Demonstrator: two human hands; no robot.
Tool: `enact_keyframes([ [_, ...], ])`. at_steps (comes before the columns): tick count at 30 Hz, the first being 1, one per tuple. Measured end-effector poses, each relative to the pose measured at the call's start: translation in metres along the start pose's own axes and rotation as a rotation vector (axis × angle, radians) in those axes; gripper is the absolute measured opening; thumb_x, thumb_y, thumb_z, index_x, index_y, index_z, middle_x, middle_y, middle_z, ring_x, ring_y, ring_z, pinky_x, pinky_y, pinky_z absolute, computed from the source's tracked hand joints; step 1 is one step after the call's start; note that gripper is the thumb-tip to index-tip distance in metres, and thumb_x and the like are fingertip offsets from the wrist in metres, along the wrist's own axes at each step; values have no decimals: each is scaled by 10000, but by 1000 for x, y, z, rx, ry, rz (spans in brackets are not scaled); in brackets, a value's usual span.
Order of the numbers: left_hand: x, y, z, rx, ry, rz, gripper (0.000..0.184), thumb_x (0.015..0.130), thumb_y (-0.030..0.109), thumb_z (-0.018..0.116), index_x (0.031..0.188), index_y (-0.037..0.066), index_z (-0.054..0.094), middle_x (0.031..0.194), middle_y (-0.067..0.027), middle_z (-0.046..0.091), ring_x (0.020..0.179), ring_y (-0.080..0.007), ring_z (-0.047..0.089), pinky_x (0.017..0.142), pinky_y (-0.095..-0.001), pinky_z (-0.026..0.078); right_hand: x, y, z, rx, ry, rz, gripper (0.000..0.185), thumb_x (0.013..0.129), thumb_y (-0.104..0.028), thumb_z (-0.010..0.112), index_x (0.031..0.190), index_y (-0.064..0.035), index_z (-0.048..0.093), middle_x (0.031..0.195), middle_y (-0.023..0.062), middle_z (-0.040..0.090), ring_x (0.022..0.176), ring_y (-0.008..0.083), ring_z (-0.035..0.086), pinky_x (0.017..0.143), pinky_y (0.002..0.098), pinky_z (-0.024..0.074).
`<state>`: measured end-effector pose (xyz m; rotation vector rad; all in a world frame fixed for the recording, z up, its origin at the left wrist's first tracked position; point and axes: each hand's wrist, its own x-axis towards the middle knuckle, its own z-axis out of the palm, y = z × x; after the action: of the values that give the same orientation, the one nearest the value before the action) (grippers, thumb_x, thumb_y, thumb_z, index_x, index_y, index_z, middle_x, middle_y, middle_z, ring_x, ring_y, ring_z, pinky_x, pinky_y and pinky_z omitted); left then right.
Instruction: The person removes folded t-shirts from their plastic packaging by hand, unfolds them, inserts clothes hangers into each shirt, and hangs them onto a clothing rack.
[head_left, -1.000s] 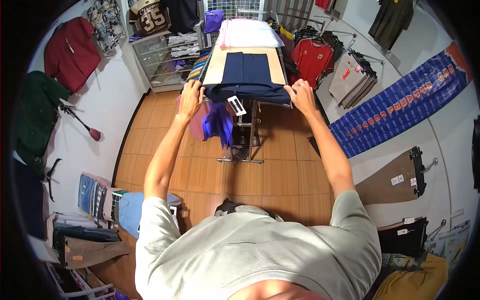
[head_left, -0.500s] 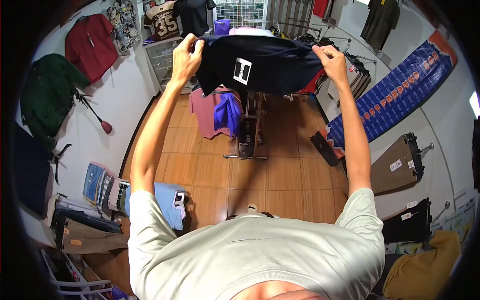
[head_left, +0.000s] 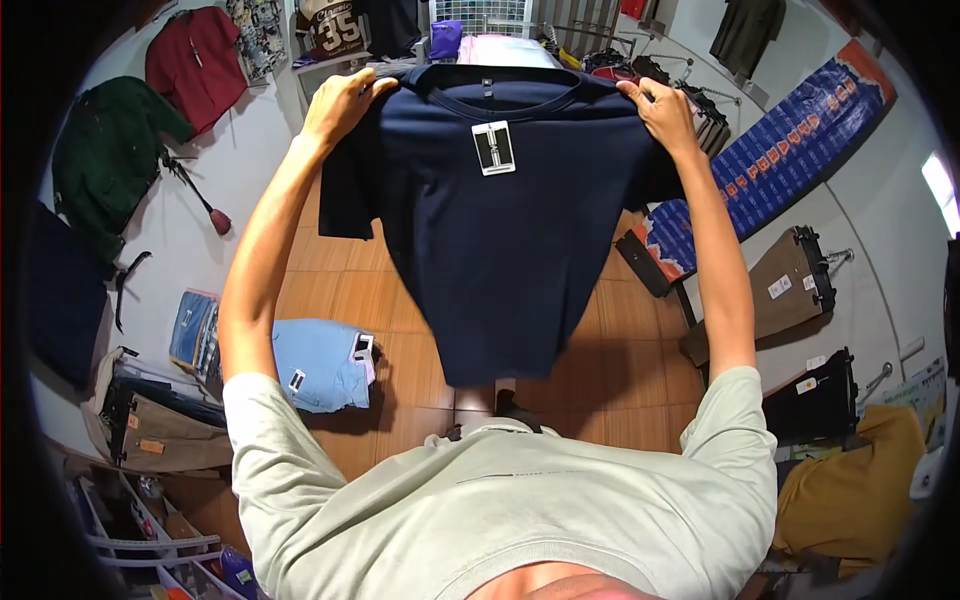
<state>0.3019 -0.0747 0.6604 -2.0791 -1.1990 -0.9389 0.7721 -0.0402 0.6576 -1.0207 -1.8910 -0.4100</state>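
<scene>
A navy T-shirt (head_left: 500,240) hangs unfolded in front of me, collar at the top and hem down over the floor. My left hand (head_left: 345,105) pinches its left shoulder, and my right hand (head_left: 660,112) pinches the right shoulder. Below the collar hangs a black and white tag (head_left: 493,148). Both short sleeves droop outward beneath my hands. The shirt hides most of the table behind it.
Beyond the shirt lies a white and pink stack (head_left: 505,50). Folded light-blue jeans (head_left: 322,365) are low on the left. Clothes hang on both walls, with brown trousers (head_left: 780,285) and a blue banner (head_left: 770,160) at right.
The navy garment, folded on the table a second ago, has been lifted and has dropped open to full length. My hands have risen and moved farther apart, still gripping it.
</scene>
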Motion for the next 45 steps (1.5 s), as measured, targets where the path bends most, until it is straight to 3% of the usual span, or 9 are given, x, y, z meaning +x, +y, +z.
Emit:
enact_keyframes([
  [2, -9, -4, 2, -28, -63, 17, 280, 940, 273, 627, 861, 16, 549, 689, -235, 589, 693, -436, 592, 581, -452, 450, -9, -1, 5, 45, 42, -58, 502, 904, -420, 663, 702, 14, 511, 561, 164, 383, 521, 213, 283, 485, 361, 360],
  [3, -11, -7, 4, -76, -136, 4, 247, 966, 244, 585, 894, 12, 539, 731, -253, 594, 723, -448, 591, 599, -462, 450, -9, 2, 7, 40, 5, -36, 489, 907, -398, 666, 703, 17, 509, 552, 163, 377, 517, 212, 274, 474, 361, 351],
  [10, -33, -7, 31, -298, -27, -79, 158, 1004, 171, 516, 1000, 16, 489, 793, -272, 604, 771, -479, 584, 626, -447, 472, -22, 13, 17, 98, -24, 16, 443, 922, -351, 660, 726, 17, 512, 575, 178, 404, 545, 221, 277, 485, 364, 354],
  [11, -33, -7, 32, -289, -119, -164, 155, 1009, 168, 509, 999, 15, 485, 792, -279, 596, 778, -488, 571, 621, -440, 474, -23, 14, 19, 97, -35, 31, 433, 924, -346, 659, 738, 16, 514, 584, 184, 414, 549, 222, 279, 490, 366, 358],
  [15, -30, -16, 52, -313, -126, -134, 155, 1006, 169, 513, 996, 17, 486, 779, -292, 577, 775, -496, 557, 605, -444, 466, -24, 30, 34, 71, -75, 77, 420, 926, -337, 658, 756, 18, 513, 601, 199, 436, 555, 226, 283, 501, 370, 367],
  [20, -10, -31, 86, -210, -153, -119, 237, 998, 265, 530, 955, 33, 500, 727, -278, 589, 712, -481, 573, 588, -491, 441, -15, 56, 65, 98, -62, 101, 439, 918, -343, 667, 738, 18, 495, 600, 200, 434, 561, 255, 278, 505, 383, 372],
  [25, 15, -49, 128, -176, -134, -95, 225, 998, 244, 531, 929, 36, 478, 720, -281, 571, 719, -491, 550, 571, -496, 416, -1, 90, 104, 90, -46, 109, 472, 907, -363, 674, 705, 8, 465, 603, 203, 398, 597, 306, 247, 495, 404, 354],
  [34, 58, -76, 192, -115, -164, -132, 257, 987, 283, 545, 918, 44, 481, 732, -277, 582, 750, -492, 551, 598, -518, 406, 27, 157, 175, 132, -37, 168, 498, 904, -383, 675, 696, 20, 469, 573, 191, 383, 575, 288, 247, 491, 403, 355],
  [45, 87, -118, 253, -50, -188, -178, 273, 993, 326, 517, 956, 56, 501, 741, -261, 589, 769, -490, 548, 626, -526, 418, 67, 202, 238, 117, -51, 178, 522, 910, -430, 648, 714, 27, 488, 611, 221, 434, 591, 382, 315, 522, 427, 380],
])
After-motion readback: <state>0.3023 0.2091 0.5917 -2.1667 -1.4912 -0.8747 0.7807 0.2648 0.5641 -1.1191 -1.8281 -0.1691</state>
